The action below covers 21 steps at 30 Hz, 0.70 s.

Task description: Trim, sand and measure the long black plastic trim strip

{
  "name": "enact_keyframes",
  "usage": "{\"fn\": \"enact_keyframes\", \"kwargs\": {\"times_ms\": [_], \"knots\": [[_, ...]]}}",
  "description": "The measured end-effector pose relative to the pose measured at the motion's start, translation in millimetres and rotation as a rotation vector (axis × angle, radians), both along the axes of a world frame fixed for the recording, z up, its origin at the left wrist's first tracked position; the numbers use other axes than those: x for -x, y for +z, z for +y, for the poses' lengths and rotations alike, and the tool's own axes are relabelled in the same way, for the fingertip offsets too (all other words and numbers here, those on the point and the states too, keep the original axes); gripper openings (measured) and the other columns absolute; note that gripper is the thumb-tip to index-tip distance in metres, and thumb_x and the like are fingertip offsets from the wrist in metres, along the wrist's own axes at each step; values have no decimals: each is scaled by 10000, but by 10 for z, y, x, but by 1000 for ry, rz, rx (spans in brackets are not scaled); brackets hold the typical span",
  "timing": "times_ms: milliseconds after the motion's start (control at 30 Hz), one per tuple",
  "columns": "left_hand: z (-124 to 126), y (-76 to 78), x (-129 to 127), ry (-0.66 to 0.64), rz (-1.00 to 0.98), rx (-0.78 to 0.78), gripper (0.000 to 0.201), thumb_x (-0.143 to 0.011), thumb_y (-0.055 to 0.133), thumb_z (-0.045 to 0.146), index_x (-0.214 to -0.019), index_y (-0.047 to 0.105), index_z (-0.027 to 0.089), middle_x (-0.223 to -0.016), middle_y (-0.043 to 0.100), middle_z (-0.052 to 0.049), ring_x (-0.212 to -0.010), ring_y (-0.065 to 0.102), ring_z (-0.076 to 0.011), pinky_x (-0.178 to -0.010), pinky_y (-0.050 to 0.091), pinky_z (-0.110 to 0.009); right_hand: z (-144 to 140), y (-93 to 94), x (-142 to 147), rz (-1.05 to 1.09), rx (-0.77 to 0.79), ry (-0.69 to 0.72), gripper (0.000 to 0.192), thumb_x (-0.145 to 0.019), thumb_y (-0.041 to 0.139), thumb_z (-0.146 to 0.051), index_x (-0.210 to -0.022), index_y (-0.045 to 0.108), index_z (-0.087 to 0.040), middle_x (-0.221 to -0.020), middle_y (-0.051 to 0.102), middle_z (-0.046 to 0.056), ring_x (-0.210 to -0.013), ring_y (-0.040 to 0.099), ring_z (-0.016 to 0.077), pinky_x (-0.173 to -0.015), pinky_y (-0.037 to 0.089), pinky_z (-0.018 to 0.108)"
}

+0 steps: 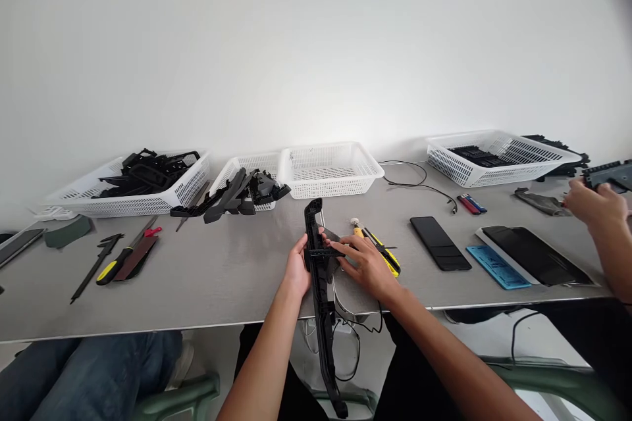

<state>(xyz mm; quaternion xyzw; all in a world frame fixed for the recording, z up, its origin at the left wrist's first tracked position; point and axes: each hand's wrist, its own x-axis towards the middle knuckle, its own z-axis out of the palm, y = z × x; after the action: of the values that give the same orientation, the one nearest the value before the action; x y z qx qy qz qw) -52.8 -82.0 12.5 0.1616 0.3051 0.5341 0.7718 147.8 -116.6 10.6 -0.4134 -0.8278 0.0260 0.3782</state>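
While holding long black plastic part (323, 319) in left hand (297, 268) with closed fingers, touches its crosspiece (322, 252) by right hand (369, 266) with half-bent fingers; cannot tell if pinching.

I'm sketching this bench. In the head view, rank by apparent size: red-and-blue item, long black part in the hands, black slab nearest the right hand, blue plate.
1. Long black part
2. Black slab
3. Blue plate
4. Red-and-blue item
Nearness to the camera may enlarge the part.
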Motion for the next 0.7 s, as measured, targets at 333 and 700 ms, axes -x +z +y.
{"fn": "enact_keyframes", "kwargs": {"times_ms": [333, 700], "knots": [[-9, -51, 32, -52, -26, 12, 353, -1017, 648, 337, -1221, 811, 98, -1029, 834, -133, -900, 801, -259, -738, 632, -336, -30, 39, 0, 47, 2, 35, 495, -1045, 623, -101, -1489, 679, -312, -1198, 737, 87, -1074, 739, 263, -965, 648, 459], [16, -88, 48, -99, -92, -12, 356, -1011, 618, 320, -1210, 803, 89, -1083, 839, -151, -1126, 795, -332, -1048, 608, -454, -31, -12, -15, -1, 0, 13, 493, -1066, 625, -139, -1508, 674, -352, -1280, 685, 100, -1033, 718, 265, -908, 656, 460]]}}
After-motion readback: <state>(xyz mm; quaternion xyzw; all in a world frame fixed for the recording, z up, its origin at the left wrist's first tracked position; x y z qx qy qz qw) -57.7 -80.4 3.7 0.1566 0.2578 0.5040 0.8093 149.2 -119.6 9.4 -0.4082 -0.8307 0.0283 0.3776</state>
